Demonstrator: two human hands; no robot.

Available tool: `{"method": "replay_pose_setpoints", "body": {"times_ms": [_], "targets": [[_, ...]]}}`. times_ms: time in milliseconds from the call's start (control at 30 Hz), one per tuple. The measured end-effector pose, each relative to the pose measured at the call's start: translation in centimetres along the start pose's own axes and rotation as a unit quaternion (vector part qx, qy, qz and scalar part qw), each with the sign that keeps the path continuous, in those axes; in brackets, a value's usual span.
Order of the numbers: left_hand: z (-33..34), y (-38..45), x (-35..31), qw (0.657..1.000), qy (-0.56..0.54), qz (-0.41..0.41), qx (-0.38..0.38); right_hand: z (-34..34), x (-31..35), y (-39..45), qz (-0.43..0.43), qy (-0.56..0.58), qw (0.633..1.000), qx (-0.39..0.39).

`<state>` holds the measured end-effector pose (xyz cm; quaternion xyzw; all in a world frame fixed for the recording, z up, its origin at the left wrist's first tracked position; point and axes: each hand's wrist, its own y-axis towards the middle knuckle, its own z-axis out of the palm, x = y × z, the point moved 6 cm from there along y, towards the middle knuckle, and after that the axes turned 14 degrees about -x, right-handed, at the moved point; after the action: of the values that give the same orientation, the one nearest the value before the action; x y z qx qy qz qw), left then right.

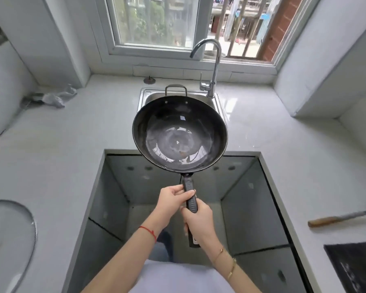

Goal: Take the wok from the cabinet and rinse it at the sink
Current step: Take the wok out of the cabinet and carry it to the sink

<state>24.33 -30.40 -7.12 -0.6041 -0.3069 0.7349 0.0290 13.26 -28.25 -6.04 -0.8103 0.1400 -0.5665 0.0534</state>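
Note:
A black wok (pixel 180 134) with a long black handle (pixel 190 199) and a small loop handle at its far rim hangs level in the air, partly over the small steel sink (pixel 148 98). My left hand (pixel 171 196) grips the handle nearer the bowl. My right hand (pixel 199 220) grips it further back, and the handle's end sticks out below that hand. The wok's inside looks shiny and wet-streaked, with a small brown speck near the bottom. A curved chrome faucet (pixel 213 66) stands at the sink's back right; no water runs from it.
Below the wok is an open recess (pixel 135 197) in the pale counter (pixel 72 144). A crumpled plastic bag (pixel 53 97) lies at the back left, a sink stopper (pixel 149 80) behind the sink, a wooden-handled tool (pixel 336 218) at the right, a dark hob (pixel 355 267) at the bottom right.

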Motion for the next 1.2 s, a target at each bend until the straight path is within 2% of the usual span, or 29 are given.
{"method": "replay_pose_setpoints", "body": {"times_ms": [233,533,833,1200], "targets": [[2.3,12.7,-7.3,1.000,0.019,-0.021,0.013,5.1,4.9,12.8,0.018,-0.011,1.000,0.004],[4.6,23.7,-10.4,0.998,0.034,-0.061,0.006,8.8,7.4,23.5,0.053,-0.015,0.998,0.003],[6.9,29.0,-10.3,0.995,0.029,-0.093,-0.018,9.9,6.1,29.5,0.067,-0.022,0.997,0.033],[7.5,30.7,-8.8,0.991,0.056,-0.116,-0.035,10.4,4.5,31.2,0.085,-0.010,0.995,0.052]]}}
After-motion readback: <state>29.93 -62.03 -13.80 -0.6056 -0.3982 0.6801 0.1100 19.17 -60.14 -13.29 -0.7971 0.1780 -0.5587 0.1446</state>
